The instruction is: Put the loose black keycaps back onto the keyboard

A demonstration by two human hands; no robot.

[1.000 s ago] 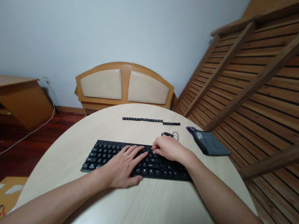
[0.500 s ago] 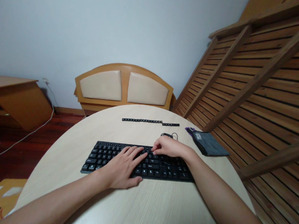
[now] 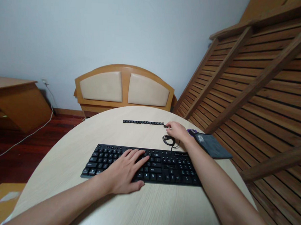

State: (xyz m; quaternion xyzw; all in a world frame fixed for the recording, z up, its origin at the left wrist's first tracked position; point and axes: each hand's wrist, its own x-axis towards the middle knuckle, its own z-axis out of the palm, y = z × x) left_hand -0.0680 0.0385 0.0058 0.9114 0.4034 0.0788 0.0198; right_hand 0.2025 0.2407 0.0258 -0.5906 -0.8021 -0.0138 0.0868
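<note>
A black keyboard (image 3: 167, 168) lies on the pale round table (image 3: 160, 208). My left hand (image 3: 126, 172) rests flat over its middle keys with the fingers stretched out. Beyond the keyboard runs a row of small black keycaps (image 3: 142, 122). My right hand (image 3: 177, 130) is at the right end of this row, with thumb and fingers pinched around a keycap (image 3: 166, 126). The palm and fingers hide the other keycaps there.
A coiled black cable (image 3: 168, 139) lies behind the keyboard. To the right is a dark grey pouch (image 3: 214, 146) near the table edge. A padded headboard (image 3: 126, 87) stands behind the table, and slatted wooden panels (image 3: 264, 89) lean at the right.
My right hand has left the keyboard and reached forward to the right end of the keycap row. My left hand has stayed on the keys.
</note>
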